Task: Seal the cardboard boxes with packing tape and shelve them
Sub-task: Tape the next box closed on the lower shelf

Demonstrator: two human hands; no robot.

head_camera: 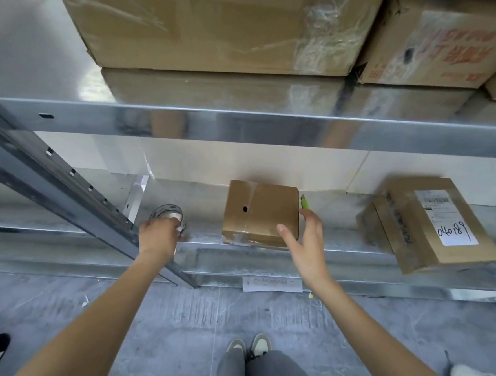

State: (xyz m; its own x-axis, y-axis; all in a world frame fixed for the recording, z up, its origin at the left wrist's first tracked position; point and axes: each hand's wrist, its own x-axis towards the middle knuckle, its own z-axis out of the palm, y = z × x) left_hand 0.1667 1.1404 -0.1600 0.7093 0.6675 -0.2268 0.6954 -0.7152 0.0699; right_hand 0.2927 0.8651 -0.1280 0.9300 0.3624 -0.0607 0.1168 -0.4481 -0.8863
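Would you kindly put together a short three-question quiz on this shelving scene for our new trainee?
1. True or false: the left hand is on the roll of packing tape.
2. Which object lies just right of the small taped box? A) a marker B) a green utility knife C) scissors
3. Fill in: the handwritten number on the label of the box at the right reads ______.

Key: 1 true; 2 B; 3 040189. The right hand reaches, fingers spread, beside the small box on the lower shelf.
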